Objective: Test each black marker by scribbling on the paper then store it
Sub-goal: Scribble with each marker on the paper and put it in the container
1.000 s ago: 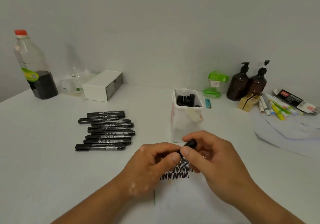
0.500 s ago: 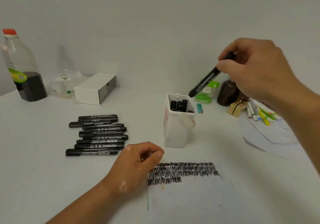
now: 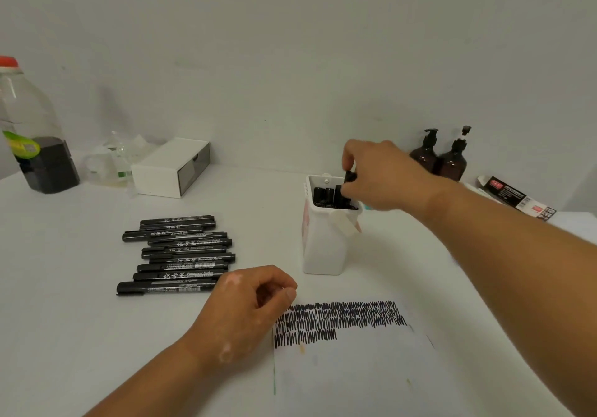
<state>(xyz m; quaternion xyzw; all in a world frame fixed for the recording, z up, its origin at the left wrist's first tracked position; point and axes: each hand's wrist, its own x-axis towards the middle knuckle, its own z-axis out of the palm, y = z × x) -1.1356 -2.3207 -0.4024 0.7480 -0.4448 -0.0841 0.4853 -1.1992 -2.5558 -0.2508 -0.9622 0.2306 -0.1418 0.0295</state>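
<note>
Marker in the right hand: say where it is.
Head view, right of centre: the marker, pinched by the right hand, sticks out of the top of the white holder, beside the stored markers.

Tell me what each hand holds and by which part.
The right hand pinches a black marker by its top end, the rest down in the white holder. The left hand holds nothing.

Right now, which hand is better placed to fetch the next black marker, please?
Probably the left hand: it rests empty beside the row of black markers; the right hand holds a marker at the white plastic holder.
</note>
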